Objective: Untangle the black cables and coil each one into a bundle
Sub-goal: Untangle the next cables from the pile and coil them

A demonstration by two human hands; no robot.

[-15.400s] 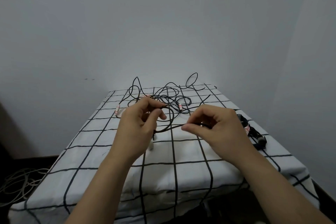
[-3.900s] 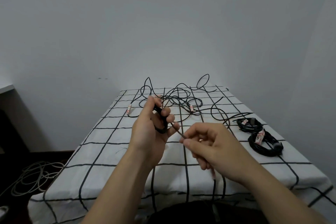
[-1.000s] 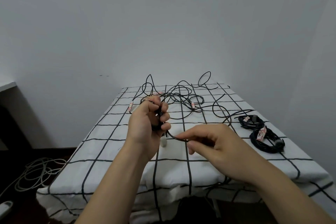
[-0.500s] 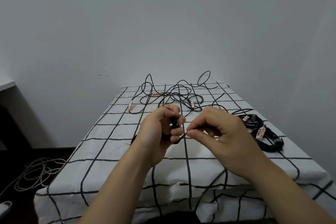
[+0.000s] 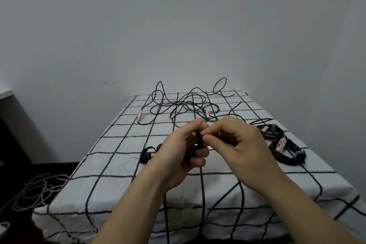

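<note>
My left hand (image 5: 181, 156) grips a small black coiled cable (image 5: 195, 147) over the middle of the table. My right hand (image 5: 239, 148) meets it from the right and pinches the cable's free end at the coil. A black strap or cable end (image 5: 145, 156) sticks out to the left of my left hand. A tangle of loose black cables (image 5: 188, 108) with pink-white tags lies at the far end of the table. Two finished black bundles (image 5: 285, 148) with tags lie at the right side.
The table wears a white cloth with a black grid (image 5: 111, 164) and stands against a grey wall. A heap of pale cable (image 5: 35, 190) lies on the dark floor at the left. The table's near edge drops off below my forearms.
My hands have closed together over the table's middle. The right hand came in to the coil held by the left, and the slack cable between them has been taken up.
</note>
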